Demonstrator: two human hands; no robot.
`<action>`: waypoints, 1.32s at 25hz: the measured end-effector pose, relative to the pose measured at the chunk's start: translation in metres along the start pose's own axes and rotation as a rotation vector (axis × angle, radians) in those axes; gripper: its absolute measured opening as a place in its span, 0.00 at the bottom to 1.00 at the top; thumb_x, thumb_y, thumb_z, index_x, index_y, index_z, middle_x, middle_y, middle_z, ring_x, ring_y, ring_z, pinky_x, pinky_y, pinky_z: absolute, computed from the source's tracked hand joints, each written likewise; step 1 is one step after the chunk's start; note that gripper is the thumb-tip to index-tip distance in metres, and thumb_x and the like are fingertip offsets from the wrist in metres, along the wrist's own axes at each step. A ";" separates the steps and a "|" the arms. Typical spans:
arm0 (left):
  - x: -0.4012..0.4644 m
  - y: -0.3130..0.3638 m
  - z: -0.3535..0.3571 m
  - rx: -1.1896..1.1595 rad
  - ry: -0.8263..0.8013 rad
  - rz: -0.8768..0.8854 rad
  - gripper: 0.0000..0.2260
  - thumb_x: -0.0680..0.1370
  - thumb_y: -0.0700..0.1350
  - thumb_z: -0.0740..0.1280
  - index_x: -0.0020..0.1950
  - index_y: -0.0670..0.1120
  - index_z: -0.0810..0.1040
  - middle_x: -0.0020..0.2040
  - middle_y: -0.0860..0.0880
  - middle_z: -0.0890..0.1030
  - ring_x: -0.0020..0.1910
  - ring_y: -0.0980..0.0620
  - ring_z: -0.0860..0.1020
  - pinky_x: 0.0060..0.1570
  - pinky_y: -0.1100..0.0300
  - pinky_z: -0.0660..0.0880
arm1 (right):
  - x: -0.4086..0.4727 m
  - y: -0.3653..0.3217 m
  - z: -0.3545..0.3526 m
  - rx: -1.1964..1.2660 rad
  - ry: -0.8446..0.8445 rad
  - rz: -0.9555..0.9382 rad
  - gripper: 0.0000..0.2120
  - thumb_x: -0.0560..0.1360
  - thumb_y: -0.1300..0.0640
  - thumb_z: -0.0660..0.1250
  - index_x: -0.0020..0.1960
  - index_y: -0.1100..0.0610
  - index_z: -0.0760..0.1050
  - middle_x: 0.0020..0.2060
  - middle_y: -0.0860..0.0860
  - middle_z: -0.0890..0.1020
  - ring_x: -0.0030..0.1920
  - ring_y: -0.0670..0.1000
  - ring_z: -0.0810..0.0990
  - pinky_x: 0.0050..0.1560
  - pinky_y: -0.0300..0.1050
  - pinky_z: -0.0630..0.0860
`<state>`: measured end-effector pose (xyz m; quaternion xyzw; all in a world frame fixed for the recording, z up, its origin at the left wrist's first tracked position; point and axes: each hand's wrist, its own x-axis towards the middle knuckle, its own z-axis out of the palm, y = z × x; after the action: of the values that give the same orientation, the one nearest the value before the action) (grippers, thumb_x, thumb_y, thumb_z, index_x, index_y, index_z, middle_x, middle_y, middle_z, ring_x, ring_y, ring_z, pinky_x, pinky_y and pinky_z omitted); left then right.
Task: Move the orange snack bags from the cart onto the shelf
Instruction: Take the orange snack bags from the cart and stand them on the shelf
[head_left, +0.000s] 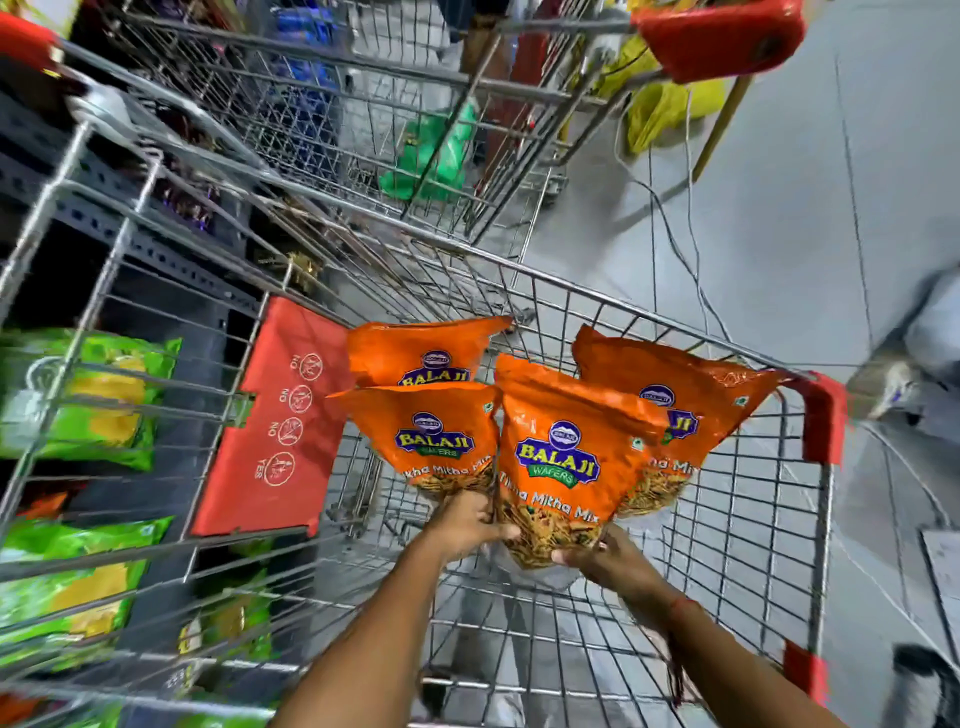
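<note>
Several orange snack bags (566, 457) marked Balaji Wafers are fanned out above the wire cart (748, 519). My left hand (462, 525) grips the lower ends of the left bags (431, 436). My right hand (608, 558) holds the bottom of the front and right bags (670, 384). Both hands are inside the cart basket, side by side, with the bags pointing up and away from me. The dark shelf (156, 249) stands to the left, behind the cart's wire side.
Green snack bags (88, 395) fill the shelf at left. A red child-seat flap (275, 415) hangs inside the cart. A second wire cart (363, 104) with a green bag stands ahead. Grey floor with cables lies to the right, where a person's shoe (893, 384) shows.
</note>
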<state>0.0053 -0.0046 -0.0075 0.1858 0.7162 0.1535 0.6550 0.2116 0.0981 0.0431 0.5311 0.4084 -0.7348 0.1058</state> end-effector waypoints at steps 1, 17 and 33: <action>-0.011 0.003 -0.001 0.042 0.007 0.005 0.08 0.68 0.52 0.77 0.42 0.54 0.81 0.57 0.48 0.85 0.53 0.52 0.81 0.59 0.54 0.74 | -0.006 -0.001 -0.002 0.007 -0.031 -0.010 0.31 0.68 0.62 0.76 0.69 0.58 0.70 0.63 0.57 0.81 0.62 0.57 0.79 0.56 0.46 0.77; -0.425 0.043 -0.114 -0.175 1.108 0.697 0.19 0.52 0.66 0.77 0.42 0.68 0.82 0.31 0.64 0.84 0.34 0.68 0.80 0.42 0.60 0.82 | -0.225 -0.165 0.196 -0.059 -0.262 -0.905 0.21 0.60 0.59 0.79 0.52 0.48 0.81 0.45 0.44 0.89 0.45 0.41 0.86 0.40 0.34 0.79; -0.860 -0.203 -0.032 -0.425 2.305 0.794 0.21 0.64 0.55 0.79 0.54 0.49 0.85 0.49 0.55 0.88 0.52 0.57 0.85 0.50 0.64 0.81 | -0.529 -0.155 0.620 -0.424 -1.446 -1.353 0.23 0.60 0.51 0.80 0.54 0.46 0.81 0.53 0.46 0.87 0.53 0.43 0.85 0.49 0.33 0.79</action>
<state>0.0225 -0.5851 0.6594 0.0364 0.7296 0.5285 -0.4324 -0.0908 -0.3912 0.6406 -0.4141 0.5838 -0.6981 -0.0186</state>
